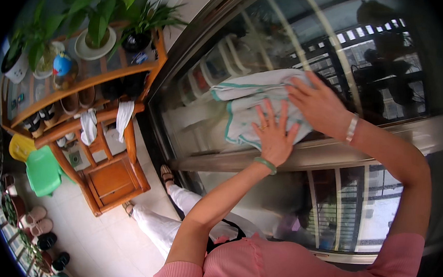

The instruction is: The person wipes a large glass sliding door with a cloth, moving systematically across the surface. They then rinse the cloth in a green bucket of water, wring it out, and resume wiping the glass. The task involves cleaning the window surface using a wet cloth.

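A white towel with green edging (264, 94) lies bunched and folded against the glass pane of a metal-framed window or door (192, 113). Spread flat on its lower part, my left hand (276, 138) has its fingers apart, with a ring on one and a green bangle at the wrist. My right hand (320, 105) rests on the towel's upper right side, its fingers stretched out; a pale bracelet circles that wrist. Both palms press the cloth to the glass, and neither hand is wrapped round it.
At left stands a wooden shelf (82, 92) with potted plants (99, 19) and shoes. In front of it is a wooden chair (111, 182) with white cloths (124, 114) on its back. A green plastic stool (43, 170) and several shoes (43, 227) are on the tiled floor.
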Tool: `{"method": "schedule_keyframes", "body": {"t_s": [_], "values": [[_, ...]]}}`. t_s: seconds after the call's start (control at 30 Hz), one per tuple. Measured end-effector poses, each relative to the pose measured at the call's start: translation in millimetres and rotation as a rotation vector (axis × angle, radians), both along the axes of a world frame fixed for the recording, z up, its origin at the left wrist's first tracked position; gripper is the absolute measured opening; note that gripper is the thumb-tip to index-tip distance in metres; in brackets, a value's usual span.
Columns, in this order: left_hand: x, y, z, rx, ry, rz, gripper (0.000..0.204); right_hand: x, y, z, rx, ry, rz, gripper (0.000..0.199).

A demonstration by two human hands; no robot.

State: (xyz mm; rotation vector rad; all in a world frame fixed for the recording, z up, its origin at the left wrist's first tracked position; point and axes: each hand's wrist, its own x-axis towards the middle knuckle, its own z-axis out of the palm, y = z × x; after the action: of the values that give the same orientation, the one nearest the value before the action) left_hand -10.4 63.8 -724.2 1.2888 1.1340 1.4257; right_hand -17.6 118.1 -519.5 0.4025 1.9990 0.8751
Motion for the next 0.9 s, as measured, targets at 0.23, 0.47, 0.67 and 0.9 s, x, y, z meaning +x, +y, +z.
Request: {"method": "schedule_keyframes", "body": {"t_s": [0.23,0.47,0.67,0.9], "values": [[-26,47,172,0.602,0.031,0.046,0.072,-13,-52,160,0.518,0.071,-0.099,0.046],[-37,97,184,0.668,0.129,0.107,0.074,-14,4,147,0.526,0.156,-0.063,0.055],[-33,97,53,0.266,0.219,0.072,0.071,6,70,30,0.058,0.417,-0.006,0.058],[-34,27,27,0.24,0.151,-0.109,0.071,11,8,23,0.103,0.086,-0.033,0.053]]}}
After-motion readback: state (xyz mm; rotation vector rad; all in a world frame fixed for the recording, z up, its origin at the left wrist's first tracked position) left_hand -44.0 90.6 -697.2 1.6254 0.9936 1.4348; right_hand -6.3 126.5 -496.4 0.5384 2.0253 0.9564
